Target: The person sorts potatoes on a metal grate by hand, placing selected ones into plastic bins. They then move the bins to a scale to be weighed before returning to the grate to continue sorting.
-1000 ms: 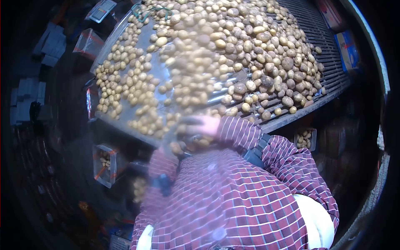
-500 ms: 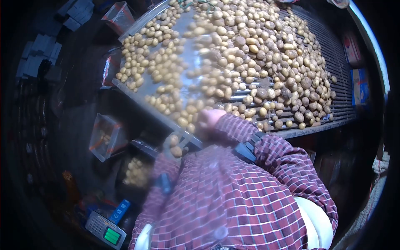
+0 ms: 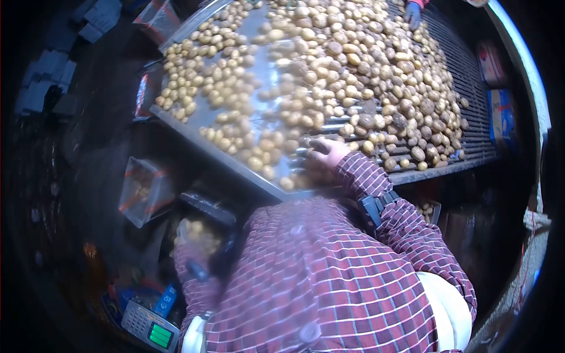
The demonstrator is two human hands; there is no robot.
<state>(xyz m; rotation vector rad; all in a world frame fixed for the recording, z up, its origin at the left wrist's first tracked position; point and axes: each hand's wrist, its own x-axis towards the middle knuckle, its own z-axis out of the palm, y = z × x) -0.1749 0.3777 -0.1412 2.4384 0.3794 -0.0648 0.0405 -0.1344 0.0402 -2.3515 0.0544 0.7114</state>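
Observation:
Many potatoes (image 3: 376, 76) are spread over a slatted sorting table. A smooth metal tray (image 3: 206, 129) at its left carries more of them. My right hand (image 3: 329, 154) reaches down at the near edge, among potatoes beside the slats; its fingers are partly hidden and blurred. To the lower left, my left hand (image 3: 184, 234) is low at a dark container with a pile of potatoes (image 3: 200, 234) in it. Motion blur hides its fingers and whether a potato is in them.
A clear box with orange tape (image 3: 141, 191) stands left of the container. A scale with a green display (image 3: 150, 329) is at the lower left. Another person's gloved hand (image 3: 413, 15) touches the table's far side. A blue box (image 3: 501, 117) stands at the right.
My left hand, earlier holding potatoes near the tray edge, has moved down left to the container. My right hand has shifted right and slightly up. Another person's hand has appeared at the far side.

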